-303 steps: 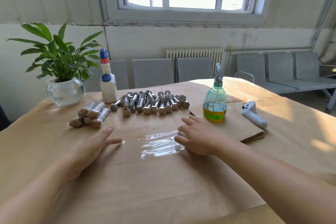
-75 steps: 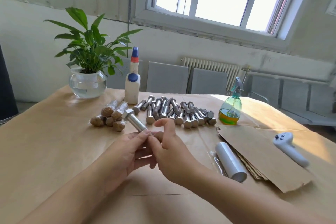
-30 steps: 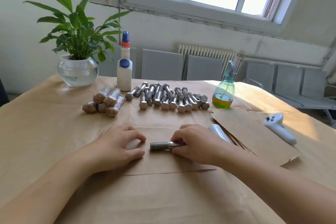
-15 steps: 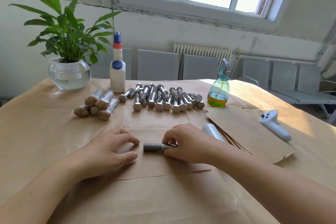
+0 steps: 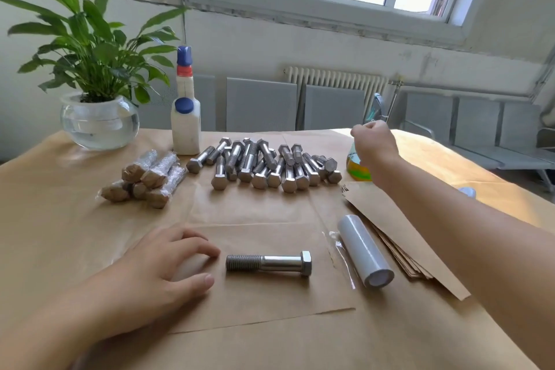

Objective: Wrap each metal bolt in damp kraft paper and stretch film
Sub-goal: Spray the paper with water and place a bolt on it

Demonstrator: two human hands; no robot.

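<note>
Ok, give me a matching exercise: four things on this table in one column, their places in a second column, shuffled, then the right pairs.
Things
1. single bolt
2. film roll
3. wrapped bolts
4. glue bottle

Places
A. standing at the back, right of the plant bowl
B. lying on the paper sheet, between the left hand and the film roll
C. piled left of the bare bolt heap
D. lying beside the paper stack, right of the single bolt

Pairs: 1-B, 2-D, 3-C, 4-A

Paper-covered table (image 5: 60, 234) with bolts (image 5: 264, 165), film roll (image 5: 365, 255)
</note>
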